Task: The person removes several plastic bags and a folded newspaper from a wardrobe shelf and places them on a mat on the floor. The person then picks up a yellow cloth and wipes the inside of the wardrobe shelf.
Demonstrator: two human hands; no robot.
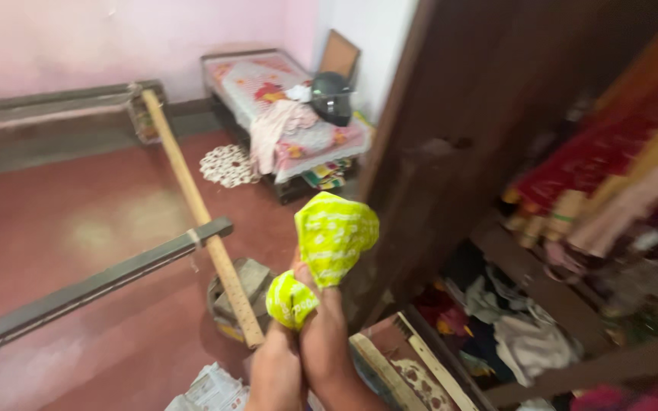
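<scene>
At the bottom middle of the view, both hands rose side by side, each closed on yellow-green cloth with white print. The right hand [327,312] gripped the neck of the larger bundle [336,236], which bulged above its fingers. The left hand [279,358] was clamped on the smaller bundle [289,301], just beside and below the first, the two touching. Behind them a wooden pole [199,213] leaned across a grey metal bar [93,288] over the red floor [78,221]. Newspaper [211,390] lay low by the left wrist. To the right stood an open wardrobe [451,144] with heaped clothes [527,342] on its shelves. Farther back a bed [283,114] with a floral cover carried a dark helmet [332,95].
</scene>
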